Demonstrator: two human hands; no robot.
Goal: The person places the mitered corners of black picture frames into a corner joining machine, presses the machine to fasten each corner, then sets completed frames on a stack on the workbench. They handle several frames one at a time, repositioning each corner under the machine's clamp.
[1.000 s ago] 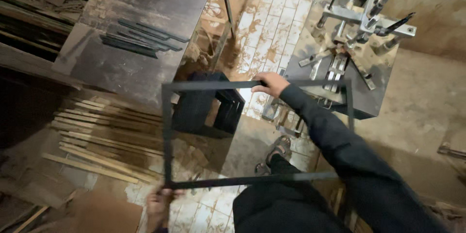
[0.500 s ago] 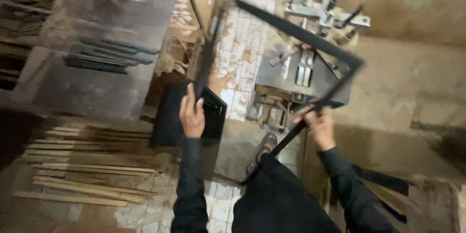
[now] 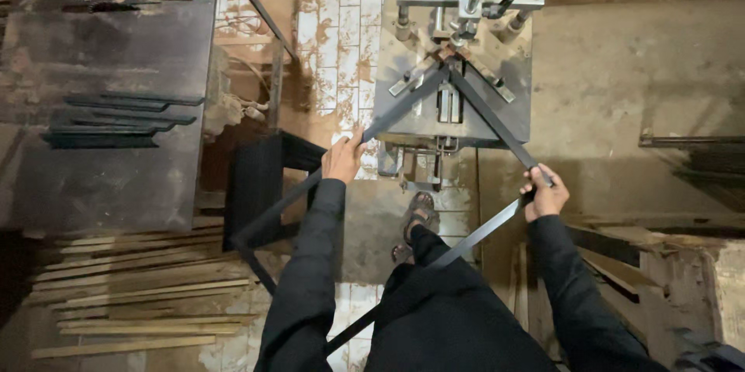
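I hold a large square frame (image 3: 403,112) of thin dark moulding, lying as a diamond with its far corner set into the corner clamp of a small joining machine (image 3: 458,38). My left hand (image 3: 343,158) grips the frame's left side near the machine's front edge. My right hand (image 3: 545,195) grips the frame's right corner. The near half of the frame runs down past my dark-clothed legs, and its lowest corner is hidden. My sandalled foot (image 3: 413,221) rests on the floor below the machine.
A dark worktable (image 3: 109,178) on the left carries several short black moulding pieces (image 3: 116,120). Pale wooden strips (image 3: 140,302) lie piled at lower left. A black stool-like stand (image 3: 260,178) sits beside the machine. Tiled floor stretches behind it. More dark strips (image 3: 698,155) lie at right.
The frame has swung down from a raised, tilted position and its corner now sits in the machine's clamp. Both hands have shifted along its sides, and my view has moved over the machine.
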